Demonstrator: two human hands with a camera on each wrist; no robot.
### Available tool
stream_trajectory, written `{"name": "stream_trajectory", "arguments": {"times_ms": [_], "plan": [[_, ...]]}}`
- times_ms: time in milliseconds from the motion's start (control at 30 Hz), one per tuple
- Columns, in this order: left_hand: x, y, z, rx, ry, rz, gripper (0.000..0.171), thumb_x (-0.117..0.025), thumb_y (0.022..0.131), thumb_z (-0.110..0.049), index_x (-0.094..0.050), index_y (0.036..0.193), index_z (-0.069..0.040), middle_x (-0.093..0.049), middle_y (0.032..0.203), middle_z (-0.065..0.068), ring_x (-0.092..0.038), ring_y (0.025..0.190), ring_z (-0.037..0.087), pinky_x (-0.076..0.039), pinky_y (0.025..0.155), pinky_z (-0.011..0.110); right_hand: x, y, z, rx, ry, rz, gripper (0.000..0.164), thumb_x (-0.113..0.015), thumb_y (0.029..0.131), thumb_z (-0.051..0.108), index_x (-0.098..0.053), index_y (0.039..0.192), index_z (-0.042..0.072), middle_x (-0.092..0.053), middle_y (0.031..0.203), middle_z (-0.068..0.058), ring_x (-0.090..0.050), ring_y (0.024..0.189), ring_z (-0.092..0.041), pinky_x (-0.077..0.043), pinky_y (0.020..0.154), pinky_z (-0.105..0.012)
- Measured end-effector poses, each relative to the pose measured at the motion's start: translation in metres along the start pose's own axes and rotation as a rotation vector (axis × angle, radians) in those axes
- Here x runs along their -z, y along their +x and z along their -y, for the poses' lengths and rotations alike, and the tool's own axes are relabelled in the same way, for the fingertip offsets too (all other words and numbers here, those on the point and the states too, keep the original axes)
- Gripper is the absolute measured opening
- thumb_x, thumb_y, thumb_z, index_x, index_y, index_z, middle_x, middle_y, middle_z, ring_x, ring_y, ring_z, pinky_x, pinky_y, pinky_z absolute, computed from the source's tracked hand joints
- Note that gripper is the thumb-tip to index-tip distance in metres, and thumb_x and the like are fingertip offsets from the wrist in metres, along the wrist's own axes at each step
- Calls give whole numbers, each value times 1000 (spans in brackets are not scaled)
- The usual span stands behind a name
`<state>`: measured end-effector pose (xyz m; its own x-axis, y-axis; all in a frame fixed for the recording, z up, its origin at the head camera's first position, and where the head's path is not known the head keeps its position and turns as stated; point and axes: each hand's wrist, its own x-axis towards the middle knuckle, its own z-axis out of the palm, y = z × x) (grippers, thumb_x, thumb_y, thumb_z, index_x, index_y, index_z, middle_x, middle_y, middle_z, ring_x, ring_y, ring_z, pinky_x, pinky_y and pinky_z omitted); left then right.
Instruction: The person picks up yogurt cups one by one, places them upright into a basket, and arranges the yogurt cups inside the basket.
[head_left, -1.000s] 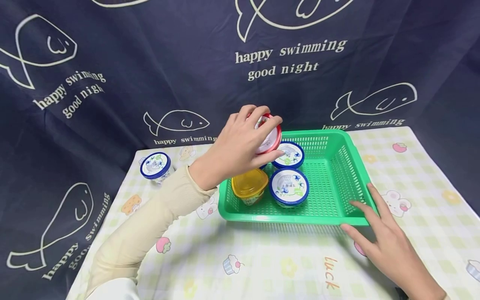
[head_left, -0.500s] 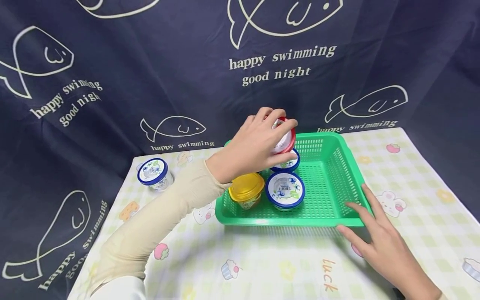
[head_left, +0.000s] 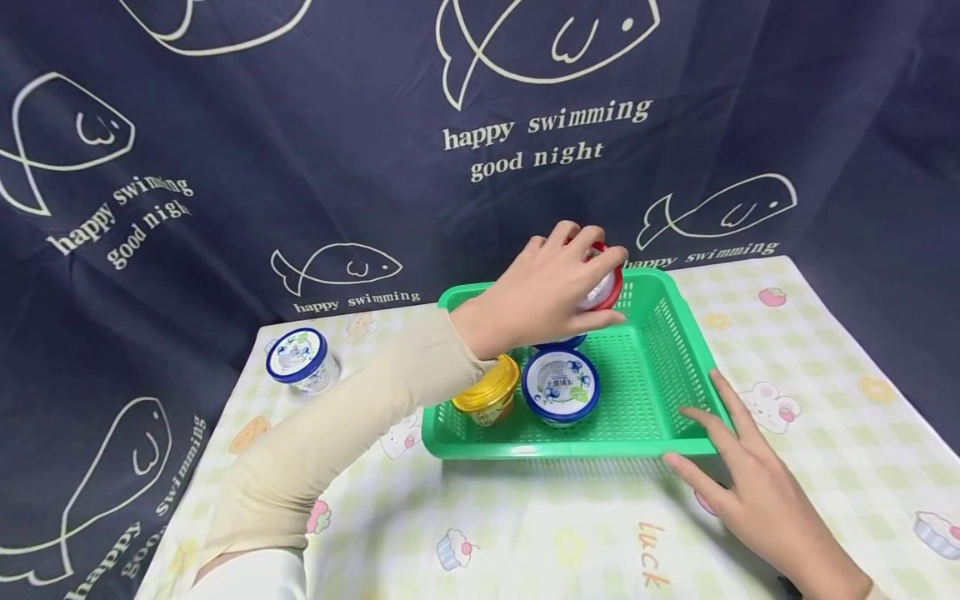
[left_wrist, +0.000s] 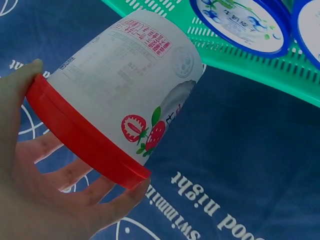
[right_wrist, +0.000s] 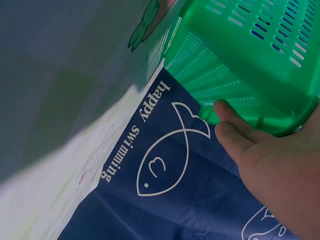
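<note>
Right grip [head_left: 757, 492] spread at a corner of the green basket [head_left: 551, 450], left grip [head_left: 551, 287] holding the red-lidded tub [left_wrist: 120, 80] by its lid near the far rim.
I judge it light, stiff, slick; its wall looks a safer hold. The sleeve [head_left: 382, 400] hides some of the yellow-lidded tub [head_left: 497, 390]; beyond, a blue-lidded tub [head_left: 567, 343] is mostly covered.
</note>
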<state>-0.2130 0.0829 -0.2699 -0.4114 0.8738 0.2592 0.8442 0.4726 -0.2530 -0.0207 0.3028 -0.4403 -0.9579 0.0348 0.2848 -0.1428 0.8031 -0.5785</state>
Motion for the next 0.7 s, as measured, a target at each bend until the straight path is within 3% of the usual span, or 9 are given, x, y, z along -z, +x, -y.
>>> {"name": "stream_trajectory", "arguments": {"times_ms": [133, 400, 700], "plan": [[-5, 12, -6, -26, -3, -4, 68, -52, 90, -70, -49, 141, -24, -51, 132, 3, -45, 120, 24, -48, 80, 32, 1, 0, 0, 0, 1, -5, 60, -76, 88, 37, -54, 139, 17, -6, 167, 2, -33, 139, -47, -38, 86, -68], [-20, 36, -18, -103, -56, 54, 74, -58, 88, -68, -47, 145, -22, -50, 137, 4, -44, 122, 23, -49, 86, 31, 1, -2, 3, -8, -4, 9, 59, -75, 89, 40, -55, 138, 14, -4, 167, 3, -41, 131, -48, -42, 83, -65], [-39, 52, -27, -203, -145, 81, 73, -67, 85, -63, -49, 142, -20, -49, 137, 4, -46, 119, 23, -49, 88, 29, 1, -3, 4, -9, -15, 7, 60, -74, 89, 43, -55, 138, 15, -3, 167, 3, -42, 130, -46, -44, 83, -64]]}}
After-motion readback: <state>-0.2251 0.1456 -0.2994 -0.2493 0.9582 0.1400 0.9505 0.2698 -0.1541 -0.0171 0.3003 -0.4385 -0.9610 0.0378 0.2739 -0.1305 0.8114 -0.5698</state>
